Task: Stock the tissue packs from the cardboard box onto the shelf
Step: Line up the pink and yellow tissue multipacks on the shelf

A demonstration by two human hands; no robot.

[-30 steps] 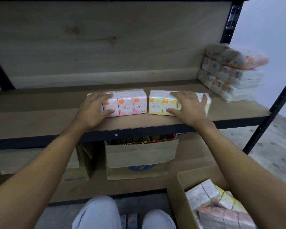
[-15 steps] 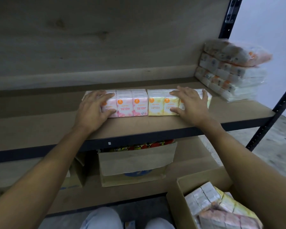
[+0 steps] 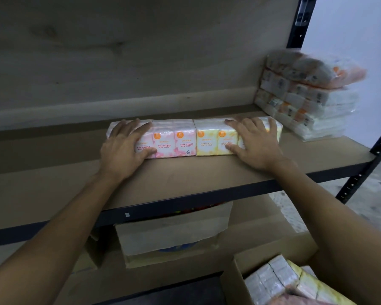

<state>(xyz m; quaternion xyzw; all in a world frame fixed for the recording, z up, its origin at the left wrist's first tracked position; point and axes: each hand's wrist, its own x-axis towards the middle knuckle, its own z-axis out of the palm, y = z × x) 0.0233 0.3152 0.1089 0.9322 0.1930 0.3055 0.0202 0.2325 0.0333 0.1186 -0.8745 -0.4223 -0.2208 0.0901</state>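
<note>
**Left grip (image 3: pixel 123 148) and right grip (image 3: pixel 254 146) lie flat on the tissue row**

Neither grip is closed round anything. The left one lays straight fingers over the top of the pink tissue pack (image 3: pixel 174 139), with its thumb against the front face. The right one rests the same way on the yellow tissue pack (image 3: pixel 209 139). Both packs stand side by side, touching, on the shelf (image 3: pixel 185 179), set back from its front edge. A stack of wrapped packs (image 3: pixel 306 95) sits near the right post. At lower right, the cardboard box (image 3: pixel 238 276) holds more tissue packs (image 3: pixel 279 280).
</note>
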